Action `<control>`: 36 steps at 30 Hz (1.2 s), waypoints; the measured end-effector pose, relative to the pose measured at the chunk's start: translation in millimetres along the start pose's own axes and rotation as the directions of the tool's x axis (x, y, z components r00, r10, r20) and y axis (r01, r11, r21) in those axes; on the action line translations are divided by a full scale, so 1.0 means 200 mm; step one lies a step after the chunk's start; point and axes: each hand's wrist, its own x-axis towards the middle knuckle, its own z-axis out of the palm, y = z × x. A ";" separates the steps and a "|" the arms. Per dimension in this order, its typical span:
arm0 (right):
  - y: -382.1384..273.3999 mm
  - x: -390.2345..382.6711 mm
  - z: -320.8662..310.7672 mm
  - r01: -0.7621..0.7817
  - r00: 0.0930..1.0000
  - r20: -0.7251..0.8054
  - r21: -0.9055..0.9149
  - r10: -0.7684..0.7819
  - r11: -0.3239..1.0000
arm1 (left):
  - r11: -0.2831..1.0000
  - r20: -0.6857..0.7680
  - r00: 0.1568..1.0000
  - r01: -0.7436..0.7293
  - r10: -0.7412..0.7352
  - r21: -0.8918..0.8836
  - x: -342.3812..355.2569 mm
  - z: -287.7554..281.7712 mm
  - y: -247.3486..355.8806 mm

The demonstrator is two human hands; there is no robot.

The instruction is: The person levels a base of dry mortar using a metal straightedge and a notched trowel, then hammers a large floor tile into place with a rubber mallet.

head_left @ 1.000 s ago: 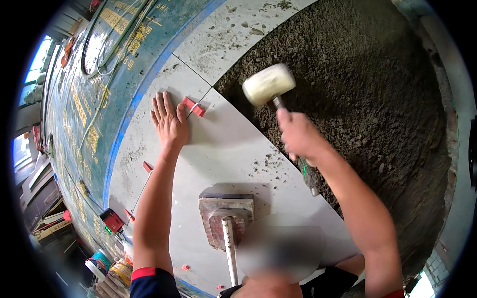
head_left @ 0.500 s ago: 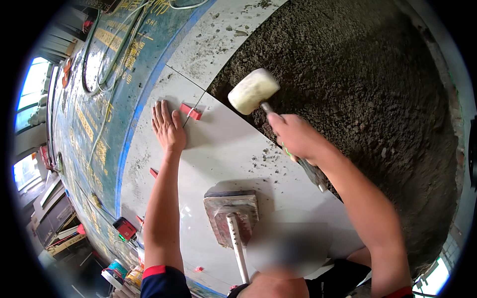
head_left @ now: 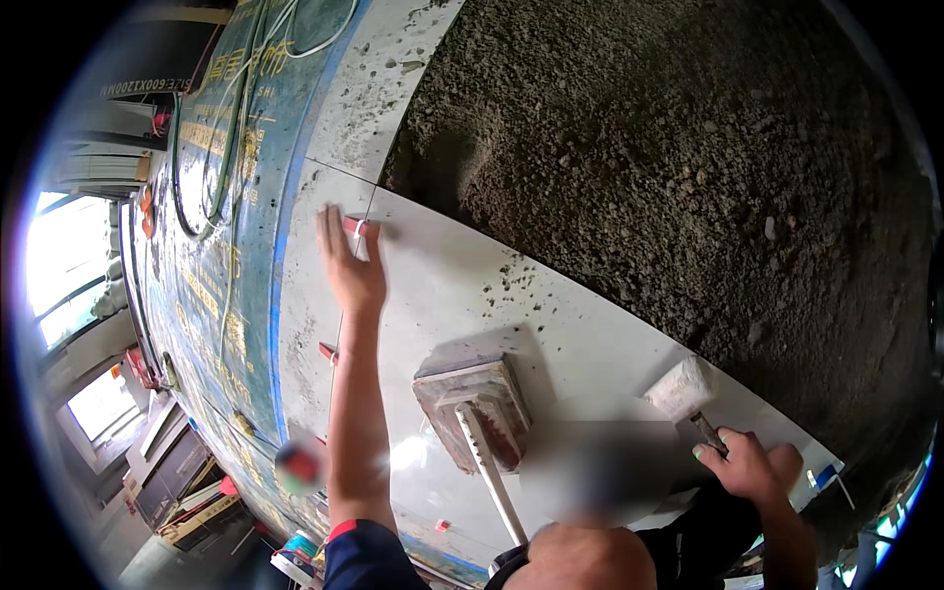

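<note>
My left hand (head_left: 354, 270) is open over the large pale floor tile (head_left: 442, 275), with its fingers stretched out. Between its thumb and fingers sits a red tile-levelling wedge (head_left: 356, 226) at the tile joint; whether the hand touches the wedge I cannot tell. A second red wedge (head_left: 328, 352) lies along the same joint, beside my left forearm. At the lower right, my right hand (head_left: 752, 467) is closed round the handle of a rubber mallet (head_left: 678, 390). The mallet's whitish head is over the tile near its right edge.
A square-based tool (head_left: 472, 398) with a long white handle stands on the tile between my arms. Rough dark mortar (head_left: 629, 167) borders the tile on the right. Printed green sheeting (head_left: 202, 285) and loose hoses (head_left: 236, 108) lie to the left.
My right hand has brought the mallet down and to the right, from beside the mortar at the tile's far corner. My left hand has shifted to the red wedge.
</note>
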 end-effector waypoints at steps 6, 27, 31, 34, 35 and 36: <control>0.01 0.02 0.09 0.040 0.999 -0.024 -0.090 -0.043 0.995 | 0.956 0.265 0.956 0.046 -0.126 0.290 -0.08 0.23 0.29; 0.21 0.35 0.23 0.237 0.957 -0.160 -0.052 -0.242 0.970 | 0.928 0.299 0.953 0.156 -0.052 -0.338 -0.45 0.40 1.26; 0.19 0.37 0.22 0.236 0.956 -0.173 -0.029 -0.237 0.971 | 0.924 0.306 0.943 -0.007 0.133 -0.383 -0.54 0.25 1.23; 0.29 0.38 0.27 0.257 0.936 -0.239 -0.039 -0.259 0.966 | 0.911 0.385 0.920 0.221 -0.076 -0.348 -0.63 0.25 1.15; 0.28 0.39 0.27 0.267 0.935 -0.233 -0.037 -0.268 0.963 | 0.896 0.436 0.857 0.392 -0.273 -0.209 -0.63 0.23 1.11; 0.27 0.40 0.28 0.313 0.910 -0.280 -0.019 -0.306 0.950 | 0.884 0.408 0.834 0.453 -0.373 -0.119 -0.61 0.25 1.09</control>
